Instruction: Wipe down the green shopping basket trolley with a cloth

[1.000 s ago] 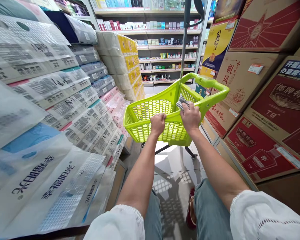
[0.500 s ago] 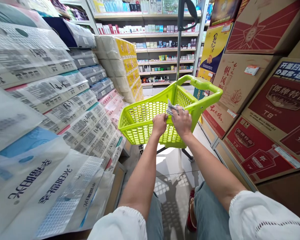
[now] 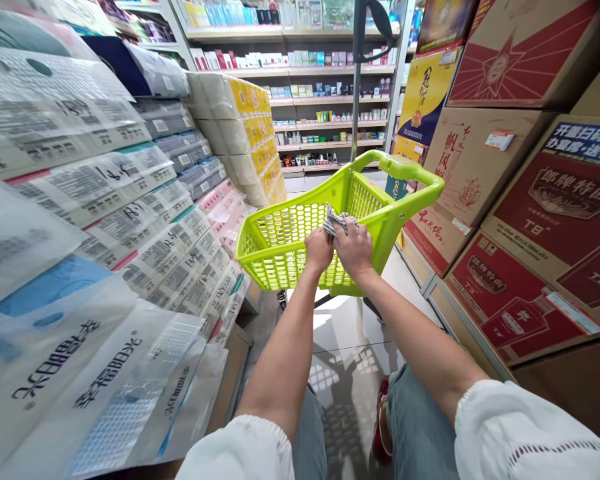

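Glossy plastic, soft cloth, matt cardboard.
The lime basket (image 3: 300, 247) was shiny perforated plastic, the rag (image 3: 336, 221) woven cloth, the cartons (image 3: 485, 160) matt cardboard, floor tiles (image 3: 347, 333) polished.

Narrow aisle floor (image 3: 347, 333) between stacked packs (image 3: 130, 220) and cartons (image 3: 520, 220).

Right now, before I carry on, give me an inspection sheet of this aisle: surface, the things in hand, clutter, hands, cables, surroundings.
Surface: glossy tiled floor, cart shadow on it.
Things in hand: green basket cart, nothing seen inside; grey cloth on its near rim.
Clutter: nothing seen on the floor.
Hands: left hand grips the near rim; right hand beside it, pressing the cloth on the rim.
Cables: nothing seen.
Surroundings: stacked tissue packs at left, cardboard boxes at right, stocked shelves ahead.
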The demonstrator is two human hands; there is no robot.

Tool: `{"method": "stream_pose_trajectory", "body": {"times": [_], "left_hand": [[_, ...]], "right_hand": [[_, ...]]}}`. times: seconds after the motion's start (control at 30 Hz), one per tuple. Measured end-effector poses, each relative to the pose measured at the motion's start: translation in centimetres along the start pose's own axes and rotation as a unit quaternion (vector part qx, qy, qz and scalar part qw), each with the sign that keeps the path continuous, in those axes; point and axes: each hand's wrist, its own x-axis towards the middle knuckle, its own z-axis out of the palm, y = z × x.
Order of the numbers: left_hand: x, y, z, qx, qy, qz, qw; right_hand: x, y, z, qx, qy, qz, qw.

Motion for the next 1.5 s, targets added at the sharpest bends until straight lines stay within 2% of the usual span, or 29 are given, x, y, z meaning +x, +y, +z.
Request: {"method": "stream_pose_trajectory", "body": {"times": [0.1,0.2,0.3,0.37,0.47,0.53,0.63,0.77,0.83,0.9,1.03,1.13,1.2,1.27,1.37,1.5], "left_hand": [[0.0,-0.5,-0.1,0.0,-0.007,0.0,1.0],[0.0,-0.7,-0.1,-0.002,-0.012,-0.007,1.0],[0.0,-0.4,0.0,0.0,-0.01,-0.01,1.0],[0.0,-0.2,0.1,0.005,-0.005,-0.01,1.0],[0.1,-0.2,0.1,0.017,-0.004,-0.004,1.0],[0.1,-0.5,0.0,0.019,-0.01,0.007,1.0],[0.1,-1.2,-0.5,0.006,-0.029,0.028,0.999],[-0.1,-1.8,-1.4,0.0,-0.036,0.053,0.998],[-0.3,-2.0,-1.7,0.022,-0.027,0.034,0.999],[-0.3,-2.1,-1.7,0.039,-0.024,0.001,0.999],[-0.3,-2.2,-1.4,0.038,-0.028,-0.011,0.999],[-0.3,-2.2,-1.2,0.037,-0.024,-0.001,0.999],[-0.3,-2.3,-1.2,0.04,-0.026,-0.003,0.999],[-0.3,-2.5,-1.3,0.04,-0.03,-0.003,0.999],[-0.2,-3.0,-1.5,0.028,-0.032,0.004,0.999],[-0.2,-3.2,-1.4,0.021,-0.03,-0.006,0.999]], "right_hand": [[0.7,2.1,-0.7,-0.012,0.015,0.002,1.0],[1.7,4.7,-2.1,-0.022,0.059,0.073,0.995],[1.8,5.1,-2.6,-0.019,0.091,0.121,0.988],[1.2,3.7,-2.0,-0.013,0.076,0.1,0.992],[0.2,1.1,-0.5,-0.001,0.028,0.025,0.999],[-0.1,0.3,0.4,0.004,0.006,-0.009,1.0],[-0.1,1.5,0.7,0.002,0.002,-0.024,1.0],[-0.3,5.2,0.1,-0.007,0.06,0.015,0.998],[-0.9,6.6,0.1,-0.003,0.08,0.012,0.997],[-1.8,7.1,0.6,0.006,0.068,-0.029,0.997],[-2.9,5.3,2.5,0.029,-0.01,-0.142,0.989],[-2.7,2.9,3.6,0.037,-0.033,-0.179,0.983],[-2.3,1.8,3.8,0.038,-0.033,-0.186,0.981],[-2.0,1.9,3.5,0.034,-0.033,-0.196,0.979],[-2.1,4.1,2.8,0.02,-0.039,-0.183,0.982],[-2.5,7.3,1.9,-0.009,-0.016,-0.081,0.997]]}}
